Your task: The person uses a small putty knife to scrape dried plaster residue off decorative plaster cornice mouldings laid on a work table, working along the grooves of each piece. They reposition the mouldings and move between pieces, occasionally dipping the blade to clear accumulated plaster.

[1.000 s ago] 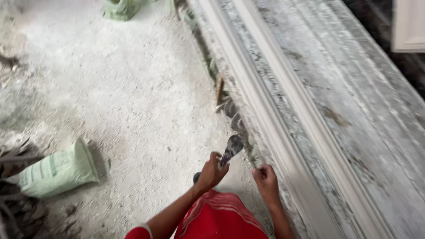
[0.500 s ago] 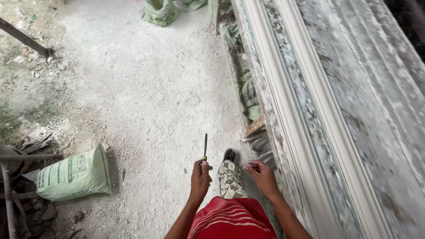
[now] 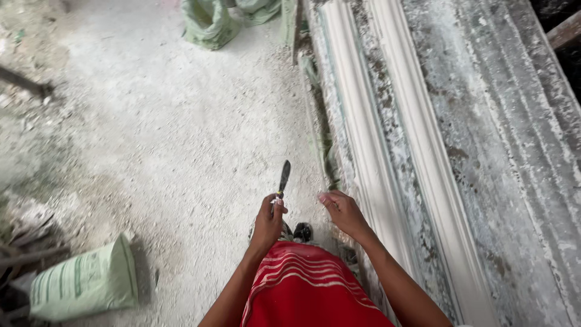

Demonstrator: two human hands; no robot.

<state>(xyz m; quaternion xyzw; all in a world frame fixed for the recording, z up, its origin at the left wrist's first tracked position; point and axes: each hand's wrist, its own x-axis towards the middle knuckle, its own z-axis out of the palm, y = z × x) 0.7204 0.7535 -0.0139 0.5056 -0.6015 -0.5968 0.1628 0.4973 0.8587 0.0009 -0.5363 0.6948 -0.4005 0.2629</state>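
Note:
My left hand (image 3: 268,221) grips a small trowel-like blade (image 3: 283,177) by its handle, the dark blade pointing up and away from me over the dusty floor. My right hand (image 3: 341,210) is held loosely, fingers curled, holding nothing, just left of the long white moulded plaster cornice (image 3: 417,157) that lies along a worn grey casting bench (image 3: 514,151). Below my hands I see my red striped garment (image 3: 302,287) and a patterned shoe (image 3: 290,232).
A filled pale green sack (image 3: 85,281) lies at lower left beside dark scrap. More green sacks (image 3: 212,21) sit at the top. Rubble and sacking line the gap under the bench edge (image 3: 324,139). The floor is white with plaster dust.
The view has shifted along the bench. The blade, earlier held against the cornice edge, is now lifted clear and upright in my left hand; my right hand has come off the moulding.

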